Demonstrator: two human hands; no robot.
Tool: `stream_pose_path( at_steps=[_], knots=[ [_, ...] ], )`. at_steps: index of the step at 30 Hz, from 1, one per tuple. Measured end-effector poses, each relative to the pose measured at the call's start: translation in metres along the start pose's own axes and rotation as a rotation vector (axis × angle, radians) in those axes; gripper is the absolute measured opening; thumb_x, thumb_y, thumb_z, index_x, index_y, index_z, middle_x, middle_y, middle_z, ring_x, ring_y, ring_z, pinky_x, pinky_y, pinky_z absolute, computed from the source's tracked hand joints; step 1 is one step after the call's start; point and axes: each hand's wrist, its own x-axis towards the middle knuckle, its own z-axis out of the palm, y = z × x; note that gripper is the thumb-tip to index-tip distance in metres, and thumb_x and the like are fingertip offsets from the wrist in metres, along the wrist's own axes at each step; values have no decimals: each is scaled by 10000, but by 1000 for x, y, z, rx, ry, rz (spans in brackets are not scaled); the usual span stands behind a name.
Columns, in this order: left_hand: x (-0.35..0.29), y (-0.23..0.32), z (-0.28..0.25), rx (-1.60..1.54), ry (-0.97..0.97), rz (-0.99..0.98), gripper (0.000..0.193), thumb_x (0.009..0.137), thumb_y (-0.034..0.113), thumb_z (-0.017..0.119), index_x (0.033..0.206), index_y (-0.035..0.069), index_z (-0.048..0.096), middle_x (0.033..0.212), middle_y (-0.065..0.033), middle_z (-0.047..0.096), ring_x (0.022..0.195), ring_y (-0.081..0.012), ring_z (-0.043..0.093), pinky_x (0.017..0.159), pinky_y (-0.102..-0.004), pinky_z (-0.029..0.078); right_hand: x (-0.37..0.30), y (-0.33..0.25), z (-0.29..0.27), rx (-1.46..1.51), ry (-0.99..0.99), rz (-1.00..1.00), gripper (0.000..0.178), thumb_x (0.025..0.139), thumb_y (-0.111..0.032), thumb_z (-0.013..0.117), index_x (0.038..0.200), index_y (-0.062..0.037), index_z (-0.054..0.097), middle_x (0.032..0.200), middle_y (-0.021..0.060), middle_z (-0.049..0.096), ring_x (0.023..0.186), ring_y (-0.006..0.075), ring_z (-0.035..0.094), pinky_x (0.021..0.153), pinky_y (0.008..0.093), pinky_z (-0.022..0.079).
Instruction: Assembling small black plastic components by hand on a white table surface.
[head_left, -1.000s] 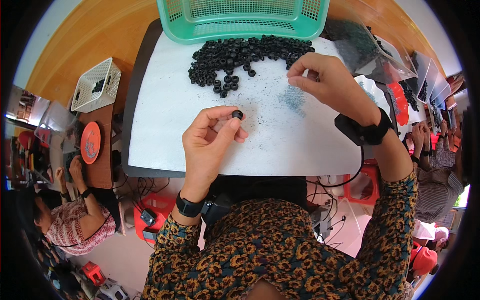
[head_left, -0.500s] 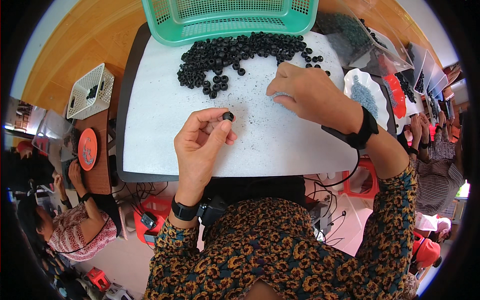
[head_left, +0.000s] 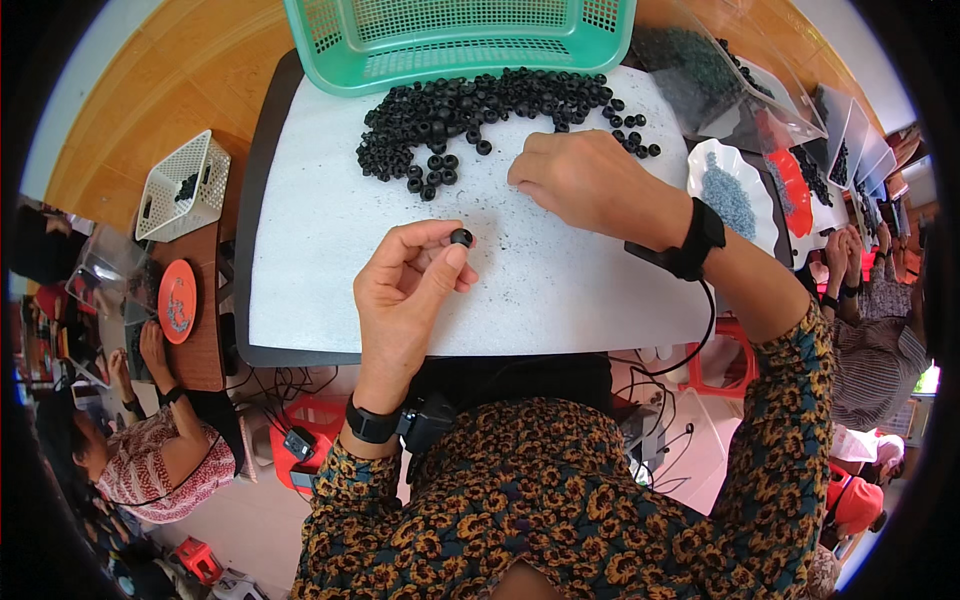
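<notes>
Over the middle of the white mat (head_left: 330, 300), my left hand (head_left: 405, 290) pinches a small black round piece with a hole (head_left: 461, 237), like a bead, between thumb and fingertips. To the right and farther off, my right hand (head_left: 590, 185) is closed, palm down, just above the mat. Its fingertips are curled under, so whatever it may hold is hidden. A loose heap of the same black pieces (head_left: 440, 110) lies beyond both hands. Right of my right hand stands a white scalloped dish (head_left: 765, 215) with tiny blue-grey pieces (head_left: 728, 195).
A green plastic basket (head_left: 345, 82) stands behind the heap. Clear bins (head_left: 790, 110) and a red dish (head_left: 795, 200) are at the right. On the left are a white basket (head_left: 205, 200), an orange plate (head_left: 178, 325) and a co-worker (head_left: 175, 450). A cable (head_left: 712, 310) hangs from my right wrist.
My right hand has moved left, toward my left hand. The left hand still pinches the black piece, with only a slight shift to the right.
</notes>
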Motion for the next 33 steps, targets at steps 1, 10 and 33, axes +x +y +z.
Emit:
stream_pose_path(
  at_steps=[1,10,33],
  knots=[
    [0,0,1,0,-1,1,217,925,68,628,1120,-24,601,989,-142,677,750,-130,621,680,-255,504,1,2,2,69,54,15,111,831,-119,634,881,-29,675,837,103,637,725,289,631,622,367,502],
    [-1,2,0,-12,-5,-5,219,926,67,626,1123,-24,600,984,-133,674,760,-134,623,681,-256,504,2,3,-5,42,-35,-53,120,823,-86,634,915,-17,666,822,108,626,719,293,620,625,366,492],
    [3,6,-3,-89,-44,-63,195,927,33,612,1106,-43,594,1000,-127,680,771,-129,642,683,-249,526,11,-34,-19,1445,-19,628,239,895,-183,674,1046,3,677,914,51,681,731,79,601,656,208,484]
  ],
)
